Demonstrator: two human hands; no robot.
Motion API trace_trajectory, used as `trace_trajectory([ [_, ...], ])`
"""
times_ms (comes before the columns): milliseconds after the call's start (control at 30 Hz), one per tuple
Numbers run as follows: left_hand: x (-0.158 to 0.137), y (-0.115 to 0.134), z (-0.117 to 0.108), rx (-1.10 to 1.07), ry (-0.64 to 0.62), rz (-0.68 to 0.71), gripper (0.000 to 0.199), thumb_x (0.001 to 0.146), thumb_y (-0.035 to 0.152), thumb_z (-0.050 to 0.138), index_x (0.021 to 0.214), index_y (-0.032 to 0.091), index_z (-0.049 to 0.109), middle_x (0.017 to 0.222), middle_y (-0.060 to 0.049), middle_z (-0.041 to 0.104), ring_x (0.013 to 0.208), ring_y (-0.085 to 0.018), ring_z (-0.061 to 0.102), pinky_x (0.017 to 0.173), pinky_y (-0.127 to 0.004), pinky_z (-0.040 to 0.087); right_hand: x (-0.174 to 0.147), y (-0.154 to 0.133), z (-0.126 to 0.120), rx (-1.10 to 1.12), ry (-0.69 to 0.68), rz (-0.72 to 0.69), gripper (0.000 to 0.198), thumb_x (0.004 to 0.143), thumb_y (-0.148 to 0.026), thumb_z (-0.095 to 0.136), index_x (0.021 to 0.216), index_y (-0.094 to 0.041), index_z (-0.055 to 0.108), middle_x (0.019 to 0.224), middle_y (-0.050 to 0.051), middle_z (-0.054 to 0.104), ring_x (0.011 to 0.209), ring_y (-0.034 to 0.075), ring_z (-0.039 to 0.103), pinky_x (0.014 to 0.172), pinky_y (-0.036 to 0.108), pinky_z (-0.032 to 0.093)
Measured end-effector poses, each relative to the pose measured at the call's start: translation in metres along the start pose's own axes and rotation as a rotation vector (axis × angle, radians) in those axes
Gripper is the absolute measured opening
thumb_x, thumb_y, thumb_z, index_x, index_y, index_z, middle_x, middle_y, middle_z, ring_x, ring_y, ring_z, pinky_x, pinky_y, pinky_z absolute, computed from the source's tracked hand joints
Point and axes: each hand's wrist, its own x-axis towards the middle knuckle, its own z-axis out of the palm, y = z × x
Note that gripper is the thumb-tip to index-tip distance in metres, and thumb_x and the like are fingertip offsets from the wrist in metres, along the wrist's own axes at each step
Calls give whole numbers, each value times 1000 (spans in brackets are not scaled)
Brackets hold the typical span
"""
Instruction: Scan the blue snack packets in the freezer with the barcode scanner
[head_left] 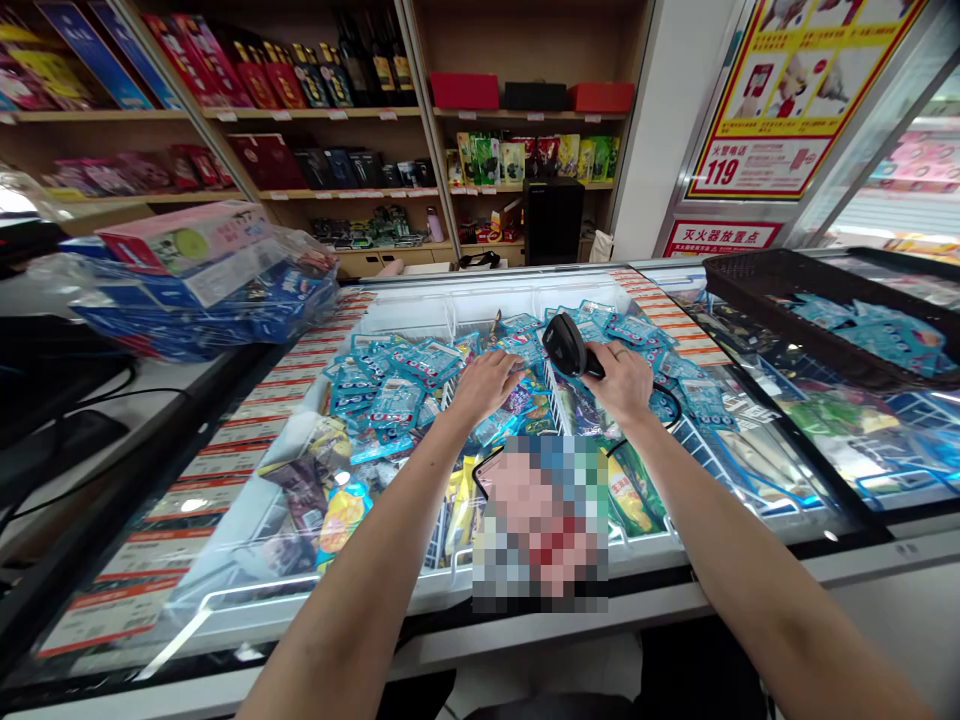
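Beyond the right hand, a red-and-yellow poster reads "火警电话 119" above a red-and-white sign, "灭火器放置点". That hand grips a black plastic barcode scanner; the left hand, fingers bent, is over glossy light-blue packets, whether pinching one I cannot tell. Left of the hands sit plastic-wrapped blue boxes; right, a dark-brown openwork basket. Below stretches a glass-topped white freezer; beyond, pale wooden shelves.

We are noting bright indoor light, small glare spots on the freezer glass, a pixelated patch at lower centre, and stretching toward the edges.
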Motion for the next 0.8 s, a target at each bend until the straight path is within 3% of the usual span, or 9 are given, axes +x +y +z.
trace_trajectory([
  [133,5,2,2,57,61,-84,43,93,43,29,119,22,57,104,-9,61,102,-22,54,91,-39,40,0,0,1,16,-7,3,33,85,-43,53,110,-22,62,89,7,62,83,22,53,71,30,32],
  [300,5,3,2,85,85,-87,44,94,43,28,108,22,63,109,-9,60,103,-22,54,91,-38,41,0,1,3,25,-10,10,33,85,-44,55,111,-24,61,92,6,62,83,21,53,71,30,33],
  [433,-3,0,-1,137,73,-163,49,94,43,23,94,18,65,90,-10,63,89,-22,58,83,-36,43,0,1,4,18,-11,4,33,84,-44,55,111,-25,61,91,6,62,82,21,54,71,30,32],
  [567,-10,-2,-3,113,146,-193,46,93,46,28,123,21,52,108,-10,62,104,-23,55,90,-36,42,-1,0,4,13,-19,-8,32,85,-42,55,110,-23,61,91,6,62,84,21,54,71,30,31],
  [667,-11,-5,1,98,156,-261,60,89,54,34,138,20,36,128,-14,52,119,-26,47,96,-40,38,-1,0,3,11,-27,-15,33,84,-42,55,110,-23,62,92,6,63,84,21,54,72,30,32],
  [800,-9,-14,10,69,97,-332,71,82,61,45,138,18,36,120,-15,55,115,-30,48,96,-43,37,-1,-1,2,20,-32,-40,33,84,-41,56,111,-23,61,93,7,63,83,21,54,72,30,32],
])
